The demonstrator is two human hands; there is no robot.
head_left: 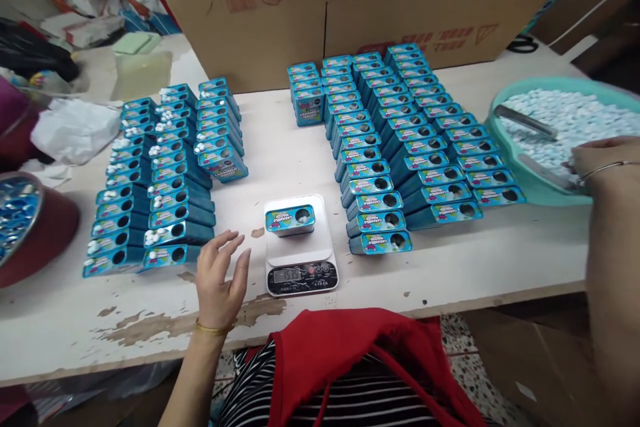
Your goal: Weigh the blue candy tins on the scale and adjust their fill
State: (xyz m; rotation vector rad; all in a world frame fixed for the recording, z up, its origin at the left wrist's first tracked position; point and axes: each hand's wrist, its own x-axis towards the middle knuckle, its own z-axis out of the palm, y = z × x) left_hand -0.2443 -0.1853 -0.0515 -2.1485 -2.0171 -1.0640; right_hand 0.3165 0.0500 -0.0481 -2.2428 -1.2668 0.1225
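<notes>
A small blue tin (290, 220) with a round opening in its top stands on a white digital scale (303, 278). Just left of the scale hovers my left hand (223, 277), fingers apart, holding nothing. At the far right, my right hand (607, 159) reaches over the near side of a turquoise basin (555, 199) of small pale candies (595, 113). Its fingers are curled together and partly hidden, so I cannot make out what they hold. A metal scoop-like piece (545, 170) lies by those fingertips, and a metal handle (525, 121) rests on the candies.
Rows of blue tins (367, 203) stand right of the scale. More tins (165, 217), several with white candies on top, stand to the left. A large cardboard box (280, 20) backs the table. A dark red bowl (55, 233) of shiny blue pieces sits at the left edge.
</notes>
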